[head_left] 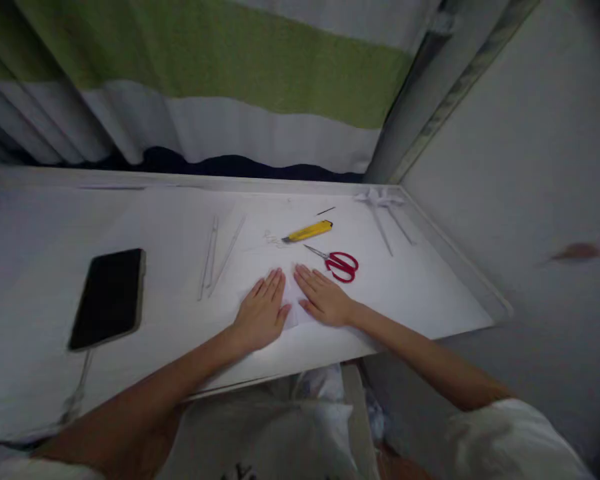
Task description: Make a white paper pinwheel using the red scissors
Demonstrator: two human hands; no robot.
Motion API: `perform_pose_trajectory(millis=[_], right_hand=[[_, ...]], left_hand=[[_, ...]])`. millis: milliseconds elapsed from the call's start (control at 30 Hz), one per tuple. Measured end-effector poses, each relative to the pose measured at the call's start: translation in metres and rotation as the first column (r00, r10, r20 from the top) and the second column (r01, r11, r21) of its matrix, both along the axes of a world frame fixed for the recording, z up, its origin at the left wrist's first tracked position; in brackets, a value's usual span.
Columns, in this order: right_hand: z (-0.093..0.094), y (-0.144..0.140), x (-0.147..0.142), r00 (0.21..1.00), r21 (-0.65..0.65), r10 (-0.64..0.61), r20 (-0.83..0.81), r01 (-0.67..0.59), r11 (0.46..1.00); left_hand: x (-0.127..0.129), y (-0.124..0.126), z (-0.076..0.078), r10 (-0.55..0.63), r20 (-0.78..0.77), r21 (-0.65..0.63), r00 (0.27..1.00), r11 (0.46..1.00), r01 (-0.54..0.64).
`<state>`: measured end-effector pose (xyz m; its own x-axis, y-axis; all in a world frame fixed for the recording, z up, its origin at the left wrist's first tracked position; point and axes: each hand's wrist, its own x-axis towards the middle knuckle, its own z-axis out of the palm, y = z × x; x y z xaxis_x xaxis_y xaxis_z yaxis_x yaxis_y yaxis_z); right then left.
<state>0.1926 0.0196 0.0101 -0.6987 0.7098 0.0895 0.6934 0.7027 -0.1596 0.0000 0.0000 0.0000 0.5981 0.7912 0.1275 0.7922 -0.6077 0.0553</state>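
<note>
A small piece of white paper (291, 308) lies on the white table near its front edge, partly covered by both hands. My left hand (263, 310) rests flat on its left part, fingers stretched away from me. From the other side my right hand (325, 297) presses flat on the right part, fingers pointing to the upper left. Just beyond the right hand are scissors (341, 265) with red handles. Farther back lies a yellow utility knife (310, 231), with a thin tangled thread or wire (273, 239) by its tip.
Several thin white sticks (213, 257) lie left of the hands. A dark tablet or phone (109, 300) with a cable (84, 377) is at the left. White folded paper pieces on sticks (380, 197) lie at the back right corner. A thin dark rod (326, 211) lies behind the knife.
</note>
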Motion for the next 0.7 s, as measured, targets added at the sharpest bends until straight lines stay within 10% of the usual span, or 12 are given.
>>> perform_pose_trajectory(millis=[700], right_hand=[[-0.009,0.002,0.010,0.994,0.055,0.105,-0.043,-0.103,0.993]], left_hand=[[0.000,-0.003,0.006,-0.010,-0.046,-0.031,0.999,0.999,0.009]])
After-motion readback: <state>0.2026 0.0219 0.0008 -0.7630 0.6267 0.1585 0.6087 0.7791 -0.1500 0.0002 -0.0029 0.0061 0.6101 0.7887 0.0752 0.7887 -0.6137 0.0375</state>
